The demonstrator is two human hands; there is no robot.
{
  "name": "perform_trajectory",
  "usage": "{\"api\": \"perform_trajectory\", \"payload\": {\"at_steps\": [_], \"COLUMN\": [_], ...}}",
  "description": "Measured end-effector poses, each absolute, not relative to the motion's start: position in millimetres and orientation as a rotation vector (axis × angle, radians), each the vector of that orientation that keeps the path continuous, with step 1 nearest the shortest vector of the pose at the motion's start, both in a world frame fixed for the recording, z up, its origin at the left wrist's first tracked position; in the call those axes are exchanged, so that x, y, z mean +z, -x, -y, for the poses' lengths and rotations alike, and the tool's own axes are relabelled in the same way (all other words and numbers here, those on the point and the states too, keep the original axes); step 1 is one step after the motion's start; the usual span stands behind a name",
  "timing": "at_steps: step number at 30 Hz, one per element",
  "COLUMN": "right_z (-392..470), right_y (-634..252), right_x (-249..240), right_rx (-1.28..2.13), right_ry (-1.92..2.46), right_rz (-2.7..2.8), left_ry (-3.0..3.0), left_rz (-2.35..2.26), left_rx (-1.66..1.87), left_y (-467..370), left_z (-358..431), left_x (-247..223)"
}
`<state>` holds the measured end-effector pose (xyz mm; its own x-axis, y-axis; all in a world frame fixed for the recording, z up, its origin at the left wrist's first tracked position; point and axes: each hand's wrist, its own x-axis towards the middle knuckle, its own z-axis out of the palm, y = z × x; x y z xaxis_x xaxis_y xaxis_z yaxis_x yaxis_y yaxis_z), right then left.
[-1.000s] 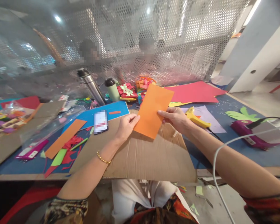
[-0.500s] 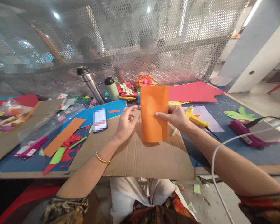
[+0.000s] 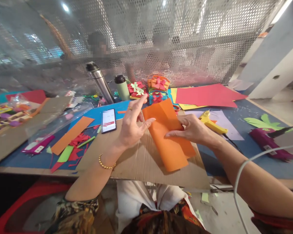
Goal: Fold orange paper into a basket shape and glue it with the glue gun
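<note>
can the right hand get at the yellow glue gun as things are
Probably yes: the yellow glue gun lies close beside the right hand, with nothing seen covering it. That hand is holding the orange sheet, though, so it would likely need to let go first.

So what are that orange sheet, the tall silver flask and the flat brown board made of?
Bent orange sheet: probably matte card or thick paper, since it curves smoothly with crisp edges.
Tall silver flask: looks like shiny metal, from bright streaks along its side, though coating is possible.
Flat brown board: likely dull corrugated cardboard, showing faint parallel ridges.
</note>
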<state>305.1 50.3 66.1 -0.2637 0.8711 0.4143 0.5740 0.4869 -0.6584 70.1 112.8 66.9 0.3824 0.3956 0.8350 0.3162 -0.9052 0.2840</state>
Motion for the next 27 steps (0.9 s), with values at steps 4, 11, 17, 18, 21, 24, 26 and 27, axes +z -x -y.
{"api": "perform_trajectory", "payload": {"at_steps": [4,11,17,18,21,24,26,27], "right_z": [-48,-62,-70,-70,-69,-71,-75,-76], "right_y": [-305,-320,-329,-328,-325,-326,-329,-330], "right_x": [72,69,63,63,61,58,57,57], "right_rx": [0.591,0.673,0.509,0.491,0.418,0.365,0.249,0.149], "right_ry": [1.147,1.203,1.283,1.291,1.295,1.31,1.315,1.313], "right_rz": [1.972,1.744,1.774,1.8,1.914,1.969,1.974,1.974], "left_ry": [-2.281,-2.131,-2.181,-2.194,-2.224,-2.176,-2.129,-2.109], "left_rz": [-0.625,-0.516,-0.369,-0.359,-0.447,-0.594,-0.69,-0.745], "left_rx": [1.434,0.965,0.657,0.624,0.629,0.703,0.713,0.714], "left_y": [-67,-32,1,5,15,23,27,28], "left_z": [-118,-111,-91,-87,-74,-59,-48,-44], "left_x": [72,114,114,109,86,65,55,50]}}
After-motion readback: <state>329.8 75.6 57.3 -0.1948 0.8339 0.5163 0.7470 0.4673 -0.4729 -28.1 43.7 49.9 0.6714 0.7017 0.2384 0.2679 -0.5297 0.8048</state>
